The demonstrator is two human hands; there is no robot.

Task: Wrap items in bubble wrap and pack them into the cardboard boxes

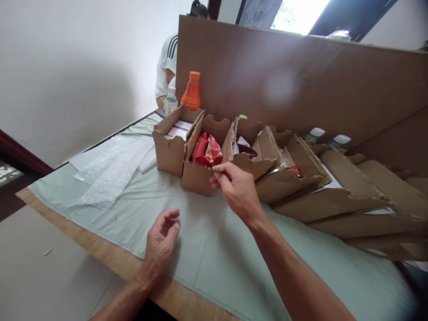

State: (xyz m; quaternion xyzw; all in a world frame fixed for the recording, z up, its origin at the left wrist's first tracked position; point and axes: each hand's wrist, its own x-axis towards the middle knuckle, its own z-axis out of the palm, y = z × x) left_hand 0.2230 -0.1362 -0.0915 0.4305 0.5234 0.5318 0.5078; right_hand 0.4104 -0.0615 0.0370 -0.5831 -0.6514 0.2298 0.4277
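Observation:
My right hand (236, 191) is at the front right corner of a cardboard box (197, 179) holding red snack packets (207, 150). Its thumb and forefinger are pinched together close to the box's front rim. What they hold, if anything, I cannot make out. Lower and to the left, my left hand (159, 245) hovers at or just above the green cloth (200, 249). Its fingers are loosely curled with the thumb apart, and nothing is in it. Left of the red packets stands a box (169, 154) with white and purple packs.
More cardboard boxes (294, 185) with goods lean in a row to the right, before a tall cardboard panel (284, 80). Bubble wrap (110, 178) lies at left. An orange bottle (191, 92) and a white bottle (170, 103) stand behind. A person (166, 67) sits beyond the panel.

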